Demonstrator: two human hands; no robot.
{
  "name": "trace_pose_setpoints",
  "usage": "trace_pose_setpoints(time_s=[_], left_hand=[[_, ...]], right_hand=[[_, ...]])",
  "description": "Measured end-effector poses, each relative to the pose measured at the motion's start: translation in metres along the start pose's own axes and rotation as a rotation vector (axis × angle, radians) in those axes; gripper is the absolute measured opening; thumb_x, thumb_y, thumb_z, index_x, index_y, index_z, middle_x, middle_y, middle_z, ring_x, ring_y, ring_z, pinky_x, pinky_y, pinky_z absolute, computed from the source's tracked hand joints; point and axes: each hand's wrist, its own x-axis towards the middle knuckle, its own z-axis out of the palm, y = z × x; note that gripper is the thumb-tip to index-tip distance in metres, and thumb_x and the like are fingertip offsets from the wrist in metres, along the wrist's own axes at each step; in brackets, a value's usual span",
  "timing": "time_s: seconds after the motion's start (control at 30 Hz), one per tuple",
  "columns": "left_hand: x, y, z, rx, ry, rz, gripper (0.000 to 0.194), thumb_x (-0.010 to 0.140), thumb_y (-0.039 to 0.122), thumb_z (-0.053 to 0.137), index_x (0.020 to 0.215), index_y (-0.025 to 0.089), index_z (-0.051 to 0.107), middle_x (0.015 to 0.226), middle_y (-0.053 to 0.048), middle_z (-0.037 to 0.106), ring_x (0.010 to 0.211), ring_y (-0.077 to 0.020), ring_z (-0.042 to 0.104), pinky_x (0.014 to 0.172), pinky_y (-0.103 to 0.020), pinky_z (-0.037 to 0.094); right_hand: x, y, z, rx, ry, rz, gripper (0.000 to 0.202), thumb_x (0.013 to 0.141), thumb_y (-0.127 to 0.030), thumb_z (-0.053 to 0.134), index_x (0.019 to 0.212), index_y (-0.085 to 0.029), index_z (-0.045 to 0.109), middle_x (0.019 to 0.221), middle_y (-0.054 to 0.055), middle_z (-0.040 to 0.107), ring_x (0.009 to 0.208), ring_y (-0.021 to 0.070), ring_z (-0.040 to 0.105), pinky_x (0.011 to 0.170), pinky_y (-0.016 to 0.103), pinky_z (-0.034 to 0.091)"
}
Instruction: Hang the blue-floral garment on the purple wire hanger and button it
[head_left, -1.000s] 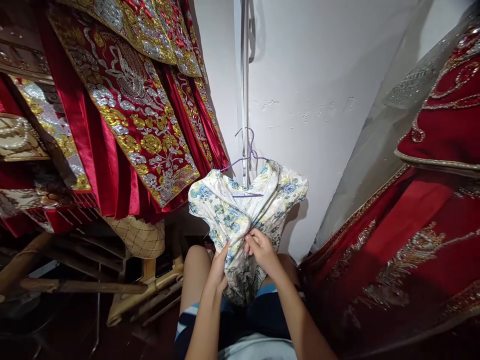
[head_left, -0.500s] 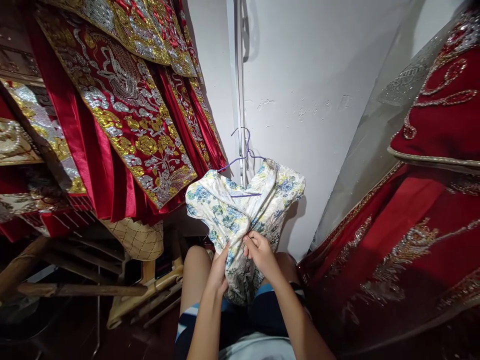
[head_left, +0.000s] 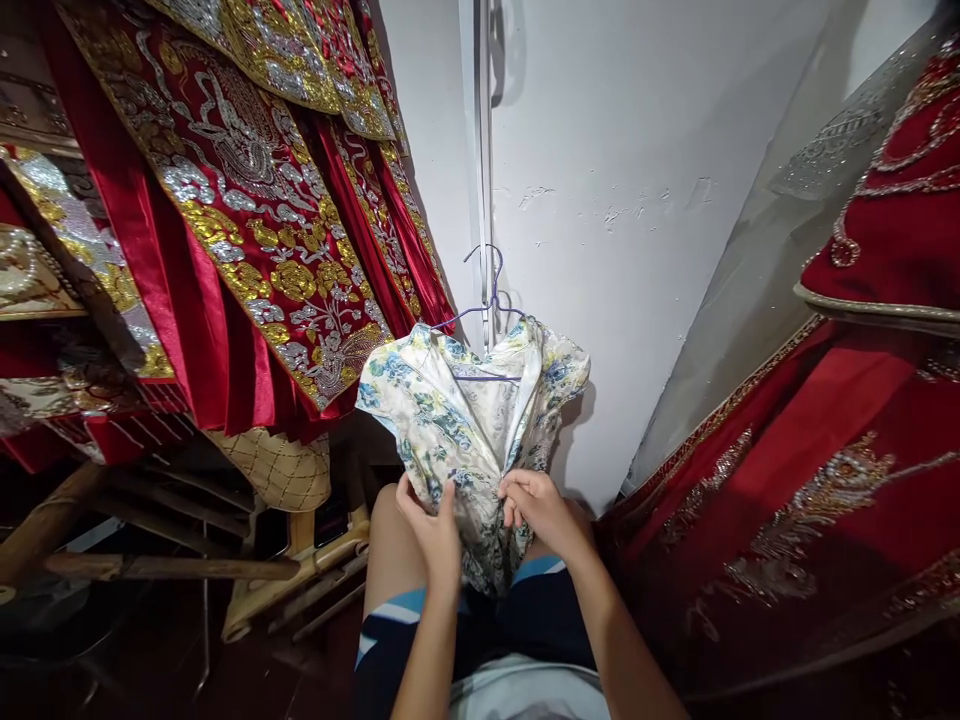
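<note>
in the head view, a pale blouse (head_left: 442, 415) with blue and yellow flowers is on a purple hanger (head_left: 484, 378), straight ahead of the person, its shoulders near the white wall (head_left: 600, 360) and its gathered lower end down between the thighs. the hanger's hook rises in front of a narrow upright metal strip (head_left: 480, 150); i cannot tell whether it hangs from it. the neckline lies open in a deep v, and the hanger's straight bar shows across it. the right hand (head_left: 538, 510) pinches the blouse's front edge between thumb and curled fingers, right at the bottom of the v. the left hand (head_left: 433, 535) is at the blouse's left side, lower down, thumb and fingertips parted on the cloth; i cannot tell whether it grips. beneath both forearms are dark shorts (head_left: 540, 615) with blue and white stripes. at the left hangs a red garment (head_left: 292, 270) thick with gold and silver embroidery, its hem close to the blouse's left shoulder. below it are a cream quilted piece (head_left: 281, 470) and a wooden frame (head_left: 172, 568). at the right, well apart from the blouse, hangs a beaded red dress (head_left: 825, 430).
</note>
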Motion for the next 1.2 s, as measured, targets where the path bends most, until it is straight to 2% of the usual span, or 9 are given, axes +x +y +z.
trace_pose_setpoints(time_s=[0.07,0.13,0.23,0.33,0.57,0.73,0.83,1.0,1.2], left_hand=[[-0.010,-0.009,0.009,0.160,0.032,0.242,0.066,0.083,0.039,0.070,0.141,0.025,0.041,0.147,-0.014,0.041,0.141,-0.0312,0.036,0.117,-0.043,0.029],[-0.018,-0.015,0.019,0.233,-0.111,0.370,0.047,0.086,0.035,0.063,0.130,0.022,0.051,0.134,-0.014,0.053,0.131,-0.0304,0.046,0.110,-0.044,0.036],[-0.018,-0.017,0.032,0.236,-0.408,0.357,0.018,0.093,0.033,0.051,0.097,0.019,0.061,0.094,-0.007,0.065,0.092,-0.0227,0.062,0.083,-0.033,0.047],[-0.008,-0.012,0.038,0.313,-0.563,0.381,0.024,0.096,0.033,0.047,0.079,0.019,0.056,0.073,-0.002,0.060,0.071,-0.0174,0.058,0.069,-0.027,0.042],[0.010,0.007,0.036,0.940,-0.750,0.555,0.016,0.092,0.024,0.047,0.080,0.021,0.057,0.075,-0.004,0.065,0.074,-0.0216,0.063,0.063,-0.028,0.033],[0.026,0.012,0.030,1.129,-0.870,0.525,0.013,0.087,0.020,0.051,0.081,0.020,0.063,0.080,-0.009,0.070,0.081,-0.0278,0.067,0.065,-0.031,0.038],[0.047,0.032,0.033,0.877,-0.830,0.535,0.015,0.090,0.026,0.055,0.093,0.020,0.068,0.087,-0.008,0.071,0.084,-0.0251,0.067,0.070,-0.031,0.043],[0.086,0.106,0.062,0.306,-0.534,0.796,0.039,0.099,0.031,0.046,0.136,0.022,0.053,0.096,-0.005,0.070,0.083,-0.0181,0.064,0.080,-0.030,0.047],[0.108,0.153,0.098,0.452,-0.582,1.041,0.017,0.095,0.025,0.054,0.090,0.017,0.069,0.087,-0.007,0.068,0.081,-0.0201,0.060,0.075,-0.031,0.044]], right_hand=[[-0.002,0.000,-0.001,-0.003,-0.034,-0.012,0.020,0.086,-0.031,0.054,0.073,-0.018,0.063,0.051,-0.001,0.063,0.042,0.0107,0.047,0.048,0.023,0.037],[-0.004,-0.001,-0.001,-0.010,-0.050,-0.036,0.020,0.085,-0.031,0.057,0.072,-0.018,0.065,0.054,0.000,0.064,0.045,0.0104,0.049,0.048,0.023,0.038],[-0.003,-0.012,-0.004,-0.035,-0.008,-0.063,0.020,0.083,-0.029,0.059,0.068,-0.017,0.065,0.054,0.000,0.063,0.046,0.0106,0.051,0.048,0.022,0.039],[0.014,-0.040,-0.017,-0.030,0.109,-0.108,0.017,0.081,-0.030,0.062,0.070,-0.017,0.066,0.053,0.000,0.063,0.043,0.0096,0.047,0.044,0.022,0.036],[0.092,-0.145,-0.037,0.238,0.286,-0.234,0.016,0.073,-0.026,0.068,0.064,-0.013,0.066,0.047,-0.002,0.056,0.037,0.0041,0.039,0.036,0.017,0.025],[0.098,-0.164,-0.027,0.251,0.265,-0.294,0.017,0.076,-0.028,0.065,0.072,-0.012,0.067,0.048,-0.002,0.057,0.037,0.0037,0.041,0.036,0.015,0.026],[0.087,-0.152,-0.023,0.199,0.215,-0.331,0.019,0.077,-0.033,0.065,0.074,-0.014,0.065,0.047,-0.002,0.058,0.037,0.0053,0.042,0.037,0.017,0.028],[0.080,-0.139,-0.023,0.125,0.180,-0.357,0.019,0.077,-0.035,0.063,0.072,-0.017,0.061,0.043,-0.004,0.053,0.037,0.0074,0.040,0.039,0.020,0.028],[0.105,-0.116,-0.025,-0.049,0.311,-0.451,0.019,0.082,-0.036,0.058,0.071,-0.020,0.057,0.047,-0.007,0.041,0.043,0.0096,0.034,0.045,0.024,0.025]])
